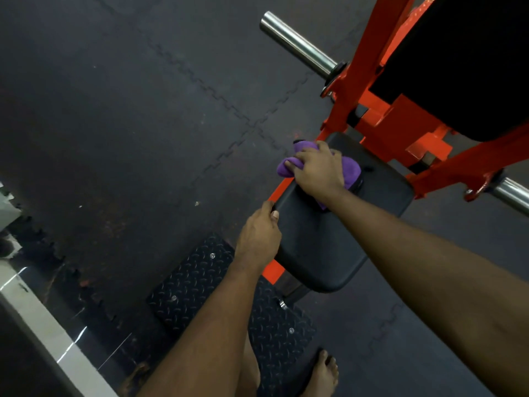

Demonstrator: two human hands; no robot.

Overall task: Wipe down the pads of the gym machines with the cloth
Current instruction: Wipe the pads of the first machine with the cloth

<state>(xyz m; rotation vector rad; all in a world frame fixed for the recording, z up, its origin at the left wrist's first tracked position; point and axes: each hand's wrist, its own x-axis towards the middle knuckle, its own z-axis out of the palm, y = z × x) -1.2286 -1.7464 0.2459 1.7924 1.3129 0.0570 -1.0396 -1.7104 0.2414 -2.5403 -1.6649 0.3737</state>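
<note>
The bunched purple cloth sits at the far end of the black seat pad, clutched under the right hand, while the left hand curls its fingers round the pad's left edge, bare padding between them.

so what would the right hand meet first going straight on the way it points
Likely nothing: the right hand, on the cloth, would pass the edge of the seat pad, only floor mats beyond.

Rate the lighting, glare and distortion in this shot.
Head view: dim, black seat pad and rubber floor nearly merge; glare on the chrome bar and pale tiles; wide-angle lens tilts the scene; purple cloth under the right hand looks sharp.
</note>
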